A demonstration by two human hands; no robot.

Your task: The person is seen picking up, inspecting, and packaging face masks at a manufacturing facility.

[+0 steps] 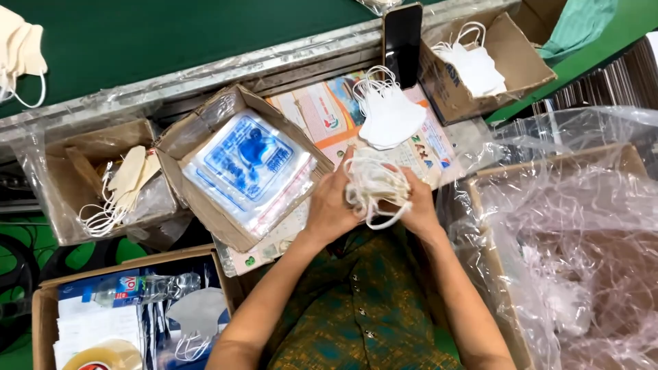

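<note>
Hands gathering white face masks at the bench's middle.
Left hand [329, 205] and right hand [415, 205] both clasp a mask bundle [373, 186]; stacked masks [389, 113] lie beyond, bag box [247, 168] full.

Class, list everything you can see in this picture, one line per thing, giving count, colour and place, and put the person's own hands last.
bundle of masks: one, white, held between both hands at centre
stack of masks: one, white, on the printed sheet above the hands
box of masks: one, brown cardboard, upper right
phone: one, black, standing beside that box
box of plastic bags: one, brown, bags blue and clear, left of the hands
box of cream masks: one, brown, far left
water bottle: one, clear, lower left box
tape roll: one, yellowish, bottom left
plastic-lined box: one, clear liner, right
left hand: one, gripping the bundle
right hand: one, gripping the bundle
</note>
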